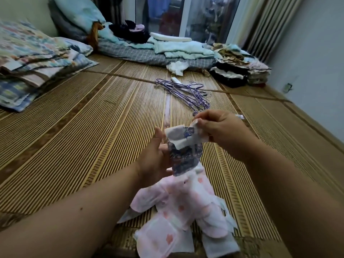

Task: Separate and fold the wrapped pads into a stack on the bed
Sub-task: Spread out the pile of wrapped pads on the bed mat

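Observation:
A purple-patterned wrapped pad [185, 155] hangs upright in the air above the bed's bamboo mat [93, 118]. My right hand [219, 129] pinches its white top flap, which is bent over. My left hand [158, 155] supports the pad's lower left side with thumb and fingers around it. Below the pad, a loose heap of pink-and-white wrapped pads [178, 215] lies spread on the mat between my forearms, some overlapping.
Purple wire hangers [188, 94] lie on the mat just beyond my hands. Folded quilts and pillows [31, 60] sit at the left. Folded clothes [178, 49] and a dark pile [240, 69] line the far side by the window. A wall runs along the right.

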### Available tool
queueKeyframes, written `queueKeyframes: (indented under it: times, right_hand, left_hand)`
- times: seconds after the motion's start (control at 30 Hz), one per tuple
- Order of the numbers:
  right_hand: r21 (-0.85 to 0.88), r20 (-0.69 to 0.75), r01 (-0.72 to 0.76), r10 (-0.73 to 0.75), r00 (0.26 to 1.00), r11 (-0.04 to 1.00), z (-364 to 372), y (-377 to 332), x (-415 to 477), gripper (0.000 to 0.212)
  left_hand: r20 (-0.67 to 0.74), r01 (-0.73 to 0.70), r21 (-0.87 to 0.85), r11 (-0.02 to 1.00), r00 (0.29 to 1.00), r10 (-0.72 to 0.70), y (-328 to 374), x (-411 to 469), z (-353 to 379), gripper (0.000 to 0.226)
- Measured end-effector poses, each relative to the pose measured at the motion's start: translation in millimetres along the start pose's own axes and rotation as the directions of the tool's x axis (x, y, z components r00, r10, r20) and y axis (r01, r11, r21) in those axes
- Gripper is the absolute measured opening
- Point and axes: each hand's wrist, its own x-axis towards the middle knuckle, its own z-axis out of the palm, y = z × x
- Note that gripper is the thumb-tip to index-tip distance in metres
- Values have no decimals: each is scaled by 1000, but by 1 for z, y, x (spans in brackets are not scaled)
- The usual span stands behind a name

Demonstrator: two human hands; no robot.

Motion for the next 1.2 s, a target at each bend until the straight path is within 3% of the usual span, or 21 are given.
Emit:
queueKeyframes:
  times: [0.13, 0.23, 0.33, 0.43, 0.6, 0.73, 0.87, 0.93, 1.13, 1.2]
  right_hand:
    - [130, 5, 40, -41, 999, 991, -12, -16, -4, 24]
    - [153, -6, 73, -73, 997, 986, -22, -25, -6, 26]
    - [-115, -48, 117, -123, 991, 986, -31, -33, -8, 26]
    - [-460, -55, 150, -197, 979, 875, -35, -40, -9, 24]
    - [-609, 18, 161, -189, 982, 777, -31, -50, -9, 25]
    - [-637, 169, 260, -198, 965, 726, -27, -62, -8, 34]
    - [-661, 247, 343, -238, 939, 667, -26, -74, -9, 41]
    - [-647, 232, 352, -265, 936, 677, -28, -78, -9, 42]
    - [-607, 67, 272, -293, 954, 747, -35, -78, -14, 28]
    - [-571, -2, 257, -315, 949, 779, -39, -76, -17, 24]
  left_hand:
    - [-24, 46, 96, 994, 999, -44, 5, 1, 7, 91]
    - [-13, 79, 65, 995, 997, -78, 6, 1, 11, 99]
    - [52, 48, 34, 998, 997, -50, 8, -1, 15, 97]
    - [59, -1, 101, 995, 998, -5, 10, -2, 17, 97]
    - [11, -69, 331, 941, 998, 69, 13, -2, 19, 87]
    - [51, -190, 320, 928, 982, 184, 29, -6, 28, 54]
    - [182, -286, 374, 882, 955, 233, 47, -7, 38, 46]
    - [218, -290, 384, 877, 951, 219, 51, -8, 42, 41]
    - [122, -202, 572, 795, 979, 161, 40, -7, 37, 47]
    - [118, -170, 657, 735, 985, 123, 30, -10, 28, 35]
